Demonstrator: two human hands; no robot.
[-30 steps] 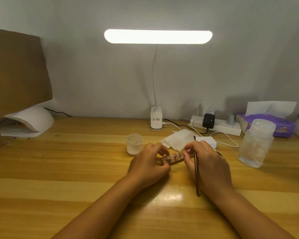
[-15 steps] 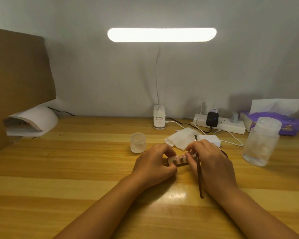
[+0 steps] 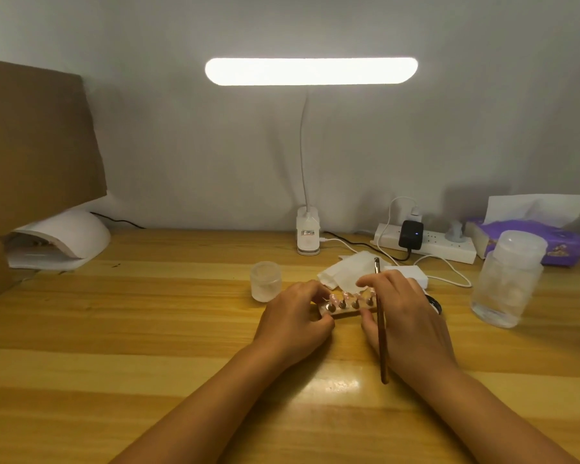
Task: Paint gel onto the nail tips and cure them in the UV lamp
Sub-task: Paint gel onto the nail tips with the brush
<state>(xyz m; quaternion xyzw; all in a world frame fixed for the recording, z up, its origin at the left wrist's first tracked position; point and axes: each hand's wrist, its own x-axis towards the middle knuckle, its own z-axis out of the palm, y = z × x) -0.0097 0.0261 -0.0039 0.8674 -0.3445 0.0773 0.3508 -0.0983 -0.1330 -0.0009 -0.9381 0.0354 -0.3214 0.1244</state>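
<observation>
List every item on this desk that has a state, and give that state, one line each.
Desk lamp: lit.
Charger: plugged into power strip, indicator lit.
Large jar: upright, lid on.
Tissue box: open, a tissue sticking up.
UV lamp: no glow visible.
Nail tip holder: gripped by left hand and right hand at its ends.
Brush: held in right hand, bristles pointing away.

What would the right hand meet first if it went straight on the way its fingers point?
Probably the crumpled white tissue lying on the table just ahead of the right hand; depth is unclear from this one view.
</observation>
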